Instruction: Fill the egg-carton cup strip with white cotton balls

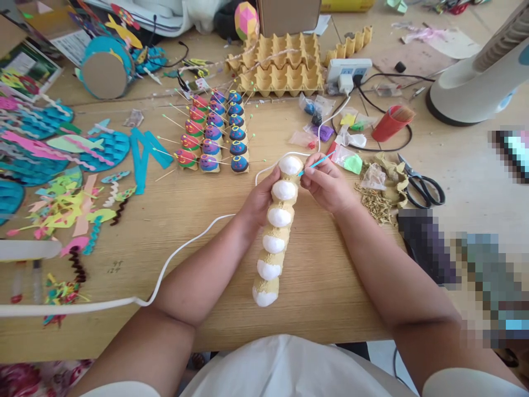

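Observation:
A strip cut from an egg carton (pixel 282 259) stands out from the table in front of me, its several bumps capped with white, clay-like domes (pixel 279 217). My left hand (pixel 264 194) is closed on the strip's far end from the left side. Pinched between the fingers of my right hand (pixel 324 181) is a thin blue stick (pixel 321 160). Its lower end is close to the farthest white dome; whether it touches cannot be made out. Beyond my hands, three finished rows of painted-looking carton bumps (pixel 212 132) carry eyes and thin pins with coloured tips.
Egg trays (pixel 285 69) and a power strip (pixel 349 71) lie at the back. Clay packets (pixel 351 160), a red cup (pixel 390 122) and black scissors (pixel 425 187) are on the right. Colourful paper cutouts (pixel 70 204) cover the left. A white cable (pixel 177 251) crosses the table.

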Demonstrator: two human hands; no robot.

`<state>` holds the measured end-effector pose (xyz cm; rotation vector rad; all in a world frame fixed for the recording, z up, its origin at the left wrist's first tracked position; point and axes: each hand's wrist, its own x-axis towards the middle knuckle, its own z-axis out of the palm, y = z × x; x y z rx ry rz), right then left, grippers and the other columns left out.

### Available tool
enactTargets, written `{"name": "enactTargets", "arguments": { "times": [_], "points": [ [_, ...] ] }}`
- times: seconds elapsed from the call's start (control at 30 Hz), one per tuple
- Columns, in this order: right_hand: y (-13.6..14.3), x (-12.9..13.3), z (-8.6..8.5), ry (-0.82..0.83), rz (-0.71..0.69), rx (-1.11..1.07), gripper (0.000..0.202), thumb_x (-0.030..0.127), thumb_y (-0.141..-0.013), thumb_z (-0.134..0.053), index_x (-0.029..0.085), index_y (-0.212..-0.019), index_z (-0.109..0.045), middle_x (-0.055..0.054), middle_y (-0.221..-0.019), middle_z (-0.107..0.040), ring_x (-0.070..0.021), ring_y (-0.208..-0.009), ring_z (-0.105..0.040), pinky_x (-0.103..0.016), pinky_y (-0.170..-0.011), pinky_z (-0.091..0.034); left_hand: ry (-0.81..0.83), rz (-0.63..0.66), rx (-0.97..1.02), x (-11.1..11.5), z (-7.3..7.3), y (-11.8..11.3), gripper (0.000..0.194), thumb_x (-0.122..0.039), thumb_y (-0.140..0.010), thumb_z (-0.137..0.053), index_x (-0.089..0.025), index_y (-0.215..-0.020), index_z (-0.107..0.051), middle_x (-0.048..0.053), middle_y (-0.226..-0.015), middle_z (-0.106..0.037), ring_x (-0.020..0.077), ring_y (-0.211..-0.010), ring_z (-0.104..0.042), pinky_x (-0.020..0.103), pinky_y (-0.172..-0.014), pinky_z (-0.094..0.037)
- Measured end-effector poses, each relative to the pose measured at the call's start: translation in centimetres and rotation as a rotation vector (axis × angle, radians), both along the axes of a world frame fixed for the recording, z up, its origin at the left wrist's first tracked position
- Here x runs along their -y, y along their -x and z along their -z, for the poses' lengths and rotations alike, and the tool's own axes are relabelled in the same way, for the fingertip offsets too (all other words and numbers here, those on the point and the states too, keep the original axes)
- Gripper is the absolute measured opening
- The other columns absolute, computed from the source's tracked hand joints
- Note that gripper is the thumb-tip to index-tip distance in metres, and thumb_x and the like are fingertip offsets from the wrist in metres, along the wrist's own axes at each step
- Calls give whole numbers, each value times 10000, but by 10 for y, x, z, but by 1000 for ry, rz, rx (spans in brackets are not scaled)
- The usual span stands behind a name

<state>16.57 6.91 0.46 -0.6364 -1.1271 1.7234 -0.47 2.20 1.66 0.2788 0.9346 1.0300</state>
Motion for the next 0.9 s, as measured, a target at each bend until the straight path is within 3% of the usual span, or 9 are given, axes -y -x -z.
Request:
{"name": "enactTargets", "arguments": {
  "times": [0.3,0.47,0.9],
  "points": [
    [4,1,-4,-23,128,2,478,486,-701,-1014,244,-813,-617,54,-751,-537,-114,-690,-426,-266,-646,-360,-38,11,5,0,0,1,350,-617,-924,-818,-293,-982,-700,-1,-639,-666,200,-567,-699,280,-500,-508],
    [5,1,-5,-27,144,52,420,468,-708,-971,253,-803,-623,39,-771,-527,-134,-710,-403,-294,-651,-358,-28,3,-41,0,-1,0,319,-597,-945,-792,-287,-961,-717,23,-657,-684,231,-621,-734,300,-525,-523],
    [5,1,-3,-58,164,72,350,378,-727,-940,246,-811,-627,34,-800,-561,-138,-752,-428,-296,-703,-367,-52,0,-57,1,4,1,287,-570,-962,-788,-294,-963,-707,4,-662,-651,200,-583,-687,283,-521,-498]
  ]
}}
